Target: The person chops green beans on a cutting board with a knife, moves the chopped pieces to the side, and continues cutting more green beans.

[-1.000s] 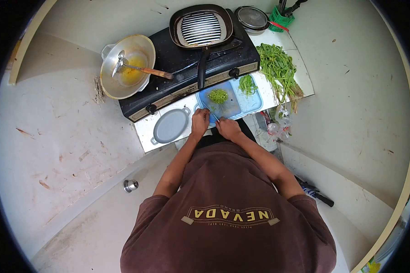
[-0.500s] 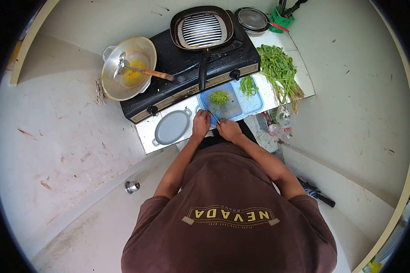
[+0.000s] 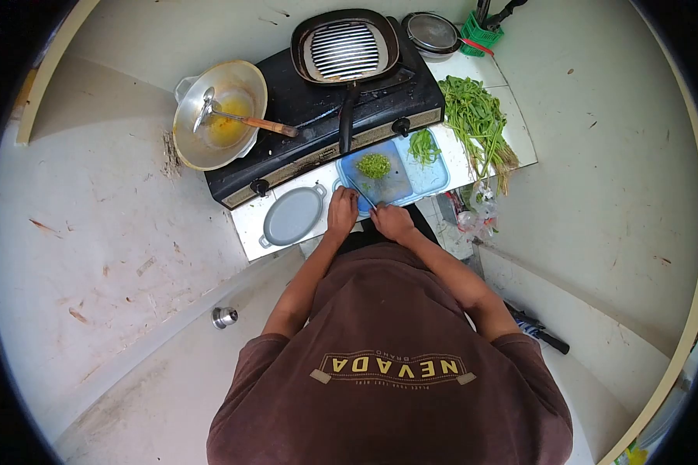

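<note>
My right hand [image 3: 394, 222] is closed around the handle of a knife [image 3: 362, 192]. Its thin blade slants up and left over the blue cutting board [image 3: 399, 184]. My left hand [image 3: 343, 211] rests at the board's lower left edge, close to the blade, with its fingers bent together. What those fingers hold, if anything, is hidden. A small heap of chopped greens [image 3: 373, 165] lies on the board just beyond the blade. Uncut green leaves [image 3: 423, 146] sit in the board's lighter right section.
A black two-burner stove [image 3: 287, 101] stands behind the board, bearing a grill pan [image 3: 347, 147] and a wok [image 3: 184, 143] with a ladle [image 3: 267, 125]. A grey oval plate [image 3: 293, 217] lies left. Leafy greens [image 3: 473, 116], a strainer [image 3: 431, 32] and a green basket [image 3: 481, 37] are right.
Both hands stay in nearly the same place over the board. The knife and my right hand have shifted very slightly; the chopped heap looks unchanged.
</note>
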Action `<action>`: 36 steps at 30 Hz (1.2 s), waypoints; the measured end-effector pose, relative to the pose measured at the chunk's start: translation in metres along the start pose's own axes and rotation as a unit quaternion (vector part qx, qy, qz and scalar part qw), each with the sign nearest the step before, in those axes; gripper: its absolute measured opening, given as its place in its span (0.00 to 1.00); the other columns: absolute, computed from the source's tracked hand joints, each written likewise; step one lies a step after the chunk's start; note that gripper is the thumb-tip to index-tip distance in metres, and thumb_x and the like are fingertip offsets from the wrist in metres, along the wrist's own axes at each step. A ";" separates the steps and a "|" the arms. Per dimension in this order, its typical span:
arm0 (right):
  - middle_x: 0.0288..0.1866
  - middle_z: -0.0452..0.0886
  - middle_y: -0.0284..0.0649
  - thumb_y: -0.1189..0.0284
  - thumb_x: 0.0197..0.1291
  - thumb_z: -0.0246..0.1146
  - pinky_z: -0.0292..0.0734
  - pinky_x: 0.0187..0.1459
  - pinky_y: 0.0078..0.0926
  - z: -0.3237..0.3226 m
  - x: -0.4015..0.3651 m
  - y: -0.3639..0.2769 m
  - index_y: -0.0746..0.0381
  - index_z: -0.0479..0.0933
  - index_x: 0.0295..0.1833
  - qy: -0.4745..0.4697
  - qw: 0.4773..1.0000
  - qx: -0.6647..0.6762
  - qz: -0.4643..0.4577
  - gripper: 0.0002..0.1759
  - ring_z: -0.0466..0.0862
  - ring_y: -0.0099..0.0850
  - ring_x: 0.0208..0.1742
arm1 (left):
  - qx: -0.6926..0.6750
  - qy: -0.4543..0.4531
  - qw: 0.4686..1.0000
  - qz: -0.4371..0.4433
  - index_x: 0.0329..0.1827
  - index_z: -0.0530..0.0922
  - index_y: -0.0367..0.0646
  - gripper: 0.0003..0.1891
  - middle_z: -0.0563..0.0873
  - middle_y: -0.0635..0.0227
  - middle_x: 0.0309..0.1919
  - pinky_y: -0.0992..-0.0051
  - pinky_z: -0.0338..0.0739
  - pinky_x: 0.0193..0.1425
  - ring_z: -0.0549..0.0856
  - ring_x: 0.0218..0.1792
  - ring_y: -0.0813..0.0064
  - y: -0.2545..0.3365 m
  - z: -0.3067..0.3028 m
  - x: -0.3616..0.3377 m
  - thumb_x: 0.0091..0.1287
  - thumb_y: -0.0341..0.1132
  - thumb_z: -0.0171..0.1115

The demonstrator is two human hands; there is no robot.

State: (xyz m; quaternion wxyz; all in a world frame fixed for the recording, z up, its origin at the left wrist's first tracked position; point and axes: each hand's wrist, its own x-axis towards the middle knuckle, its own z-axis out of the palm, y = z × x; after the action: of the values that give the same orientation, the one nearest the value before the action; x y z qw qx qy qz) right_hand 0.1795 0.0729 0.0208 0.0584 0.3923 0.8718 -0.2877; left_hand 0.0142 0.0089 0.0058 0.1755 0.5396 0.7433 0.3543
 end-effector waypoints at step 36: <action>0.32 0.87 0.57 0.55 0.78 0.52 0.86 0.41 0.51 -0.004 -0.007 0.002 0.69 0.80 0.41 0.007 1.000 0.008 -0.010 0.27 0.89 0.55 0.35 | -0.013 0.004 1.000 -0.014 0.41 0.82 0.32 0.04 0.83 0.47 0.40 0.52 0.79 0.49 0.84 0.43 0.43 0.002 0.003 0.002 0.68 0.22 0.61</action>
State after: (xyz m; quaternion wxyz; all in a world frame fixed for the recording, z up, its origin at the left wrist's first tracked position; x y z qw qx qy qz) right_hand 0.1865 0.0715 0.0257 0.0462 0.3863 0.8735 -0.2925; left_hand 0.0169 0.0122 0.0054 0.1849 0.5256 0.7466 0.3635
